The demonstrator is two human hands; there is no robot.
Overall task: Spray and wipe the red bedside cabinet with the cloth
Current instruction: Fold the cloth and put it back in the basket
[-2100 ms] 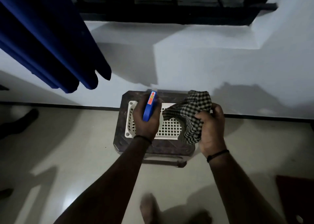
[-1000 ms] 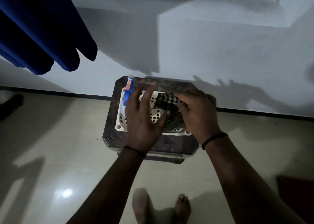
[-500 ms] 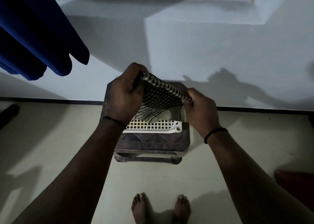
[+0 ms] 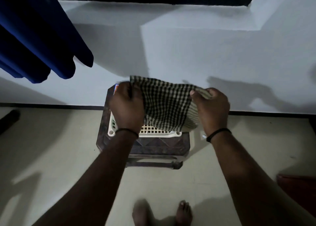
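My left hand [image 4: 127, 107] has let go of the blue plastic spray bottle [image 4: 116, 89], which now peeks out at its 11 o'clock. That hand and my right hand [image 4: 212, 109] each pinch the black-and-white checked cloth [image 4: 164, 105], pulled wide above the white lattice basket [image 4: 159, 133]. I think wiping can start soon.

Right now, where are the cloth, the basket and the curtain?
cloth [image 4: 164, 104], head view, middle of its checks
basket [image 4: 159, 135], head view, front rim
curtain [image 4: 42, 37], head view, middle fold
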